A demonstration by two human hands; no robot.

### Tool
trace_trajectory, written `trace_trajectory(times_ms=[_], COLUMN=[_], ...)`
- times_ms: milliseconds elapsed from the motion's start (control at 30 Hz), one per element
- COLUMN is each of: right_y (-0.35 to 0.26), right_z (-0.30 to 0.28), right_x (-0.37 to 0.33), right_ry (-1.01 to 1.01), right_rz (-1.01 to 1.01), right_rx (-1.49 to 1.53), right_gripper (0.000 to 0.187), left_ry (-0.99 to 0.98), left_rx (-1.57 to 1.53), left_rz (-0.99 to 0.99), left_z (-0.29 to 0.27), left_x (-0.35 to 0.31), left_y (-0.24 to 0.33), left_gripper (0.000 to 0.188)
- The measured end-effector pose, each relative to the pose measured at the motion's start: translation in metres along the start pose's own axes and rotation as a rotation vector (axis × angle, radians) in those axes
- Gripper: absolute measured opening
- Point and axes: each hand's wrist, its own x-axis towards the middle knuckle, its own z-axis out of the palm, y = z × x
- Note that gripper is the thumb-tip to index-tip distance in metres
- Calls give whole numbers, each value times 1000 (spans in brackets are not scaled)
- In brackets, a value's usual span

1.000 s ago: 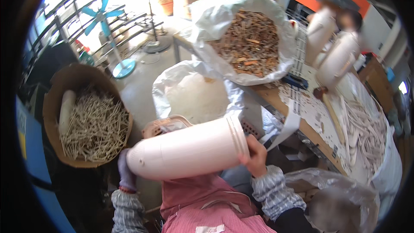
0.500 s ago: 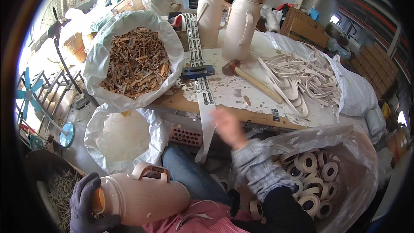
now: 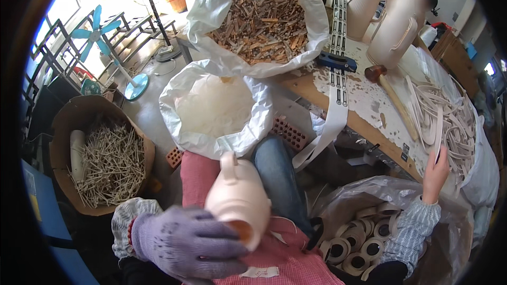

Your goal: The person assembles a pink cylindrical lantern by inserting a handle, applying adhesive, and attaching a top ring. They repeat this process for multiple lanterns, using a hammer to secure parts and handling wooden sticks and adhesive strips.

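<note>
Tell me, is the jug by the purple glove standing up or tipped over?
Tipped over. The jug lies sideways, handle on top, with its mouth toward the pink apron.

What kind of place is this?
Probably a factory workshop: matching pale jugs stand on a worn workbench, a mallet lies beside heaped pale strips, and a clear plastic bag holds many pale rings.
</note>
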Motion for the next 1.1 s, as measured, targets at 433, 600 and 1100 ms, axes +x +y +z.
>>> trace_trajectory(times_ms=[433,600,1100], right_y=[-282,-285,-320], right_z=[98,89,92], right_x=[-60,-126,-153], right_ry=[-300,-757,-1264], right_rz=[-216,410,212], right_rx=[1637,1995,1756], right_gripper=[49,22,32], left_ry=[575,702,1352], left_rx=[-880,-912,-1134], left_rz=[-1026,-1342,-1273], left_z=[17,52,151], left_x=[26,3,-80], left_y=[-42,-37,-16], left_gripper=[28,34,20])
